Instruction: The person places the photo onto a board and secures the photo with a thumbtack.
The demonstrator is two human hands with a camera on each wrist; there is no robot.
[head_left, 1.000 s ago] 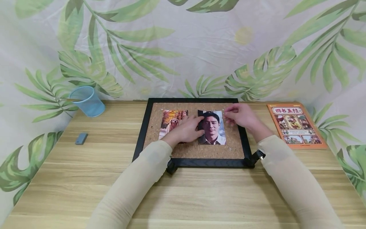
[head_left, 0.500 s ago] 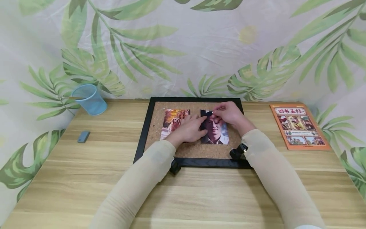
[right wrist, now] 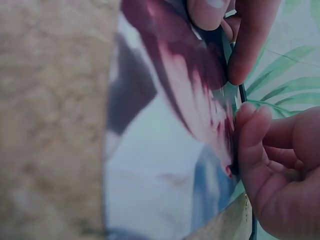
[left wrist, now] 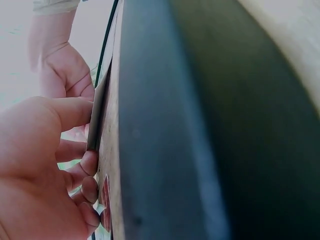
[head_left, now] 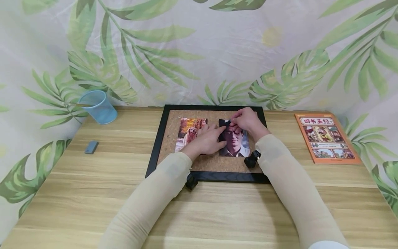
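Observation:
A portrait photo point(head_left: 234, 147) lies on a black-framed cork board point(head_left: 214, 166). My left hand point(head_left: 207, 141) rests on the board, its thumb and forefinger touching the portrait's left side and its other fingers over a dog photo point(head_left: 186, 128). At the portrait's top edge my right hand point(head_left: 248, 121) pinches something tiny, seemingly a clear push pin, mostly hidden by the fingertips. In the left wrist view the photo point(left wrist: 95, 122) stands slightly off the cork along its near edge. The right wrist view has the curved photo point(right wrist: 165, 125) beside the right hand's fingertips point(right wrist: 247, 112).
A blue mesh pen cup point(head_left: 101, 108) stands at the back left, with a small grey-blue block point(head_left: 91, 147) in front of it. An orange book point(head_left: 326, 138) lies at the right. Patterned cloth point(head_left: 199, 52) hangs behind the table point(head_left: 93, 193).
My right hand has moved left from beside the portrait's upper right corner to its top edge, with fingertips brought down there. The left hand has stayed on the photos.

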